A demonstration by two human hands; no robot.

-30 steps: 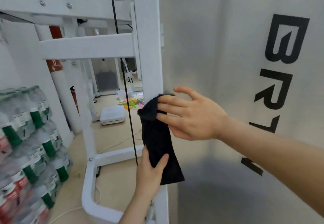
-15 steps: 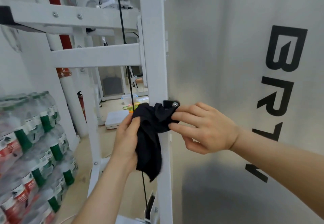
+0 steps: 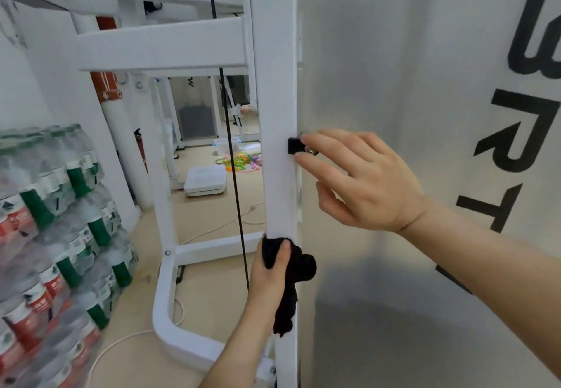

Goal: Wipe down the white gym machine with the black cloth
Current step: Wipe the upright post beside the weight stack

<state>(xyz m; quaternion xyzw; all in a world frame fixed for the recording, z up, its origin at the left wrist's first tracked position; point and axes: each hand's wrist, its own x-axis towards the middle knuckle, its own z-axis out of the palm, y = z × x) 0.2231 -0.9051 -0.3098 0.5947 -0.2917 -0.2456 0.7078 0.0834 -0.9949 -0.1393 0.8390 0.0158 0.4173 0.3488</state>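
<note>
Black cloth (image 3: 291, 269), gripped in a bunch by the left hand (image 3: 267, 272), has slid down the white gym machine's upright post (image 3: 277, 114) from the black bracket (image 3: 294, 145), where the right hand (image 3: 364, 181) now rests with empty, straight fingers, so wiping has likely moved to the lower post.

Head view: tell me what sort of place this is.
Probably a gym, or its storage corner: a white machine frame with a black cable, a panel with large black letters, and stacked packs of water bottles. The left hand grips a black cloth against the frame.
</note>
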